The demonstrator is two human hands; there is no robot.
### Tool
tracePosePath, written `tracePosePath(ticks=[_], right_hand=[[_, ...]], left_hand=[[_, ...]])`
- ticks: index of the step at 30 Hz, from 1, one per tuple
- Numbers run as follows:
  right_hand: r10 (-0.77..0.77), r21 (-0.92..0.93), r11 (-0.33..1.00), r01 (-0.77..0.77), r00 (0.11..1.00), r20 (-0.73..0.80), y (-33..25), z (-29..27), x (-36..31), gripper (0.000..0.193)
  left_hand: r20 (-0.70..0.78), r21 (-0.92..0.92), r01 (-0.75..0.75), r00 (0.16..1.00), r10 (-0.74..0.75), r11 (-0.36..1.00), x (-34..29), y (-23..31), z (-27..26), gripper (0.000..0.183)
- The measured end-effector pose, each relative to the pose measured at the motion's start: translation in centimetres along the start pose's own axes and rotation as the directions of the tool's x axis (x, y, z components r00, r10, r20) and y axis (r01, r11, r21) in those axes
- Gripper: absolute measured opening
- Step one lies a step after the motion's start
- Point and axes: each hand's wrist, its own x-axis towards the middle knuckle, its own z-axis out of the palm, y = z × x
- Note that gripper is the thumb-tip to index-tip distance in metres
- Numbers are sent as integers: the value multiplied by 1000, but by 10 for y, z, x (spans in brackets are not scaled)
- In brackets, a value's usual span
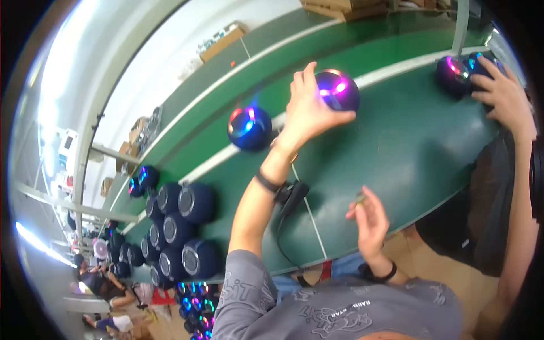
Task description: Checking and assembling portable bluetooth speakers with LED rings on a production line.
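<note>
My left hand is stretched out over the green bench, its fingers and thumb curved round the left side of a glossy round speaker with pink and purple lights. Another lit round speaker, blue with a red glow, stands to the left of my forearm. Close to my body, my right hand is raised with thumb and fingertips pinched together. A tiny dark greenish thing shows at those fingertips, too small to name. A black device with a cable lies beside my left wrist.
Several dark round speakers stand grouped at left on the bench. A co-worker's hand touches a speaker at far right, next to another lit speaker. A green conveyor belt runs behind; lit speakers sit low at left.
</note>
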Motion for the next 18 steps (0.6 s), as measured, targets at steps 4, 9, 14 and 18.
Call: tracePosePath(ticks=[4,9,14,18], right_hand=[[168,28,985,-169,985,26,-20,-12,-11,43],[292,79,944,-320,922,253,-34,8,-28,43],[349,37,902,-430,777,524,-33,40,-55,41],[286,25,943,-332,844,453,-39,51,-57,36]], left_hand=[[94,-63,-193,976,198,979,-147,-1,-55,132],[189,-84,-23,981,38,996,-270,-9,-86,132],[45,-64,46,998,-44,997,-339,-21,-82,142],[-197,-97,64,977,-83,993,-348,-19,-54,124]])
